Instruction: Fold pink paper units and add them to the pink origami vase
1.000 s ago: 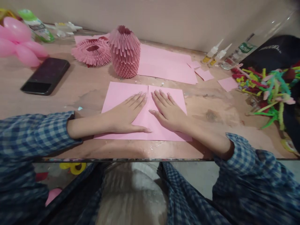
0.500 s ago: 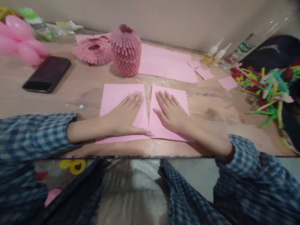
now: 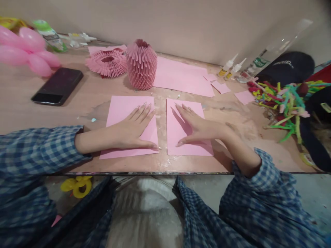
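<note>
Two pink paper sheets lie side by side near the table's front edge, with a strip of bare wood between them. On the left sheet (image 3: 116, 106) my left hand (image 3: 131, 131) rests flat, fingers spread and thumb at the sheet's lower right corner. Over the right sheet (image 3: 173, 137) is my right hand (image 3: 196, 125), its palm arched and its fingertips down on the paper, thumb apart from the fingers. Neither hand grips anything. Behind the sheets stands a pink vase of folded paper pieces (image 3: 142, 67).
A pink folded-paper ring (image 3: 107, 63), a black phone (image 3: 58, 86) and pink balloons (image 3: 33, 51) are at the left. Larger pink paper (image 3: 183, 77) lies behind. Small glue bottles (image 3: 227, 67), a clear bottle (image 3: 256, 67) and colourful pipe cleaners (image 3: 287, 103) are at the right.
The two sheets are further apart; the left one has shifted left with my left hand. My right hand's palm has lifted and its thumb has moved down. The view has shifted slightly.
</note>
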Demonstrator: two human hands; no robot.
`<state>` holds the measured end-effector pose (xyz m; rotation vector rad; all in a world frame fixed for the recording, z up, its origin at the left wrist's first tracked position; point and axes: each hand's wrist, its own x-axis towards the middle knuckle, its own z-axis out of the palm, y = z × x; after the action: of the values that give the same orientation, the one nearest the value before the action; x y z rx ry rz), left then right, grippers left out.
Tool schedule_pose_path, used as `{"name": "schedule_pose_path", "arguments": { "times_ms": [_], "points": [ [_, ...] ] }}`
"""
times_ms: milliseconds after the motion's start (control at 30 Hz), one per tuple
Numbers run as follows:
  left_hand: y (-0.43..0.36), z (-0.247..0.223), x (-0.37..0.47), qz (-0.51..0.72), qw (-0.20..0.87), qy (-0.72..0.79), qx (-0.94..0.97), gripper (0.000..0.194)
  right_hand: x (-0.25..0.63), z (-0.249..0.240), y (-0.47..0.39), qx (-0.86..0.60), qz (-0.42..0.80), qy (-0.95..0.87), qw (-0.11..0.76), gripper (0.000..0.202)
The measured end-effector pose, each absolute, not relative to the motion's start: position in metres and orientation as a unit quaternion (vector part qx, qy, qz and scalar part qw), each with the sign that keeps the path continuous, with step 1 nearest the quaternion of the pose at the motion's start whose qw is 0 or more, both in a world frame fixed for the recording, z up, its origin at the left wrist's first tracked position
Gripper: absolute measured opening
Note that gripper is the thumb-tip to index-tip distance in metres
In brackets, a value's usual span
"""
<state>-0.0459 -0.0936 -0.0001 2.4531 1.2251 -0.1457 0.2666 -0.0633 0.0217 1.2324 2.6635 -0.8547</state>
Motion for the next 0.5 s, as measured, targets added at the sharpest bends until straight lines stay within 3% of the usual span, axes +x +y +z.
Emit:
{"name": "schedule_pose_path", "arguments": {
  "times_ms": [133, 300, 400, 500],
  "points": [
    [-0.094, 0.006, -0.047, -0.032, 0.235, 0.426, 0.873, 0.150, 0.271, 0.022, -0.062, 0.379, -0.279, 0.882, -0.024, 0.136],
    [-0.084, 0.008, -0.048, 0.107, 0.241, 0.351, 0.898, 0.140, 0.247, 0.015, -0.066, 0.403, -0.245, 0.863, -0.181, 0.099],
    [-0.074, 0.015, -0.046, 0.211, 0.237, 0.296, 0.901, 0.118, 0.234, 0.026, -0.062, 0.375, -0.281, 0.846, -0.255, 0.072],
    [-0.069, 0.029, -0.040, 0.267, 0.332, 0.314, 0.848, 0.091, 0.227, 0.043, -0.054, 0.347, -0.403, 0.791, -0.302, 0.071]
  ]
}}
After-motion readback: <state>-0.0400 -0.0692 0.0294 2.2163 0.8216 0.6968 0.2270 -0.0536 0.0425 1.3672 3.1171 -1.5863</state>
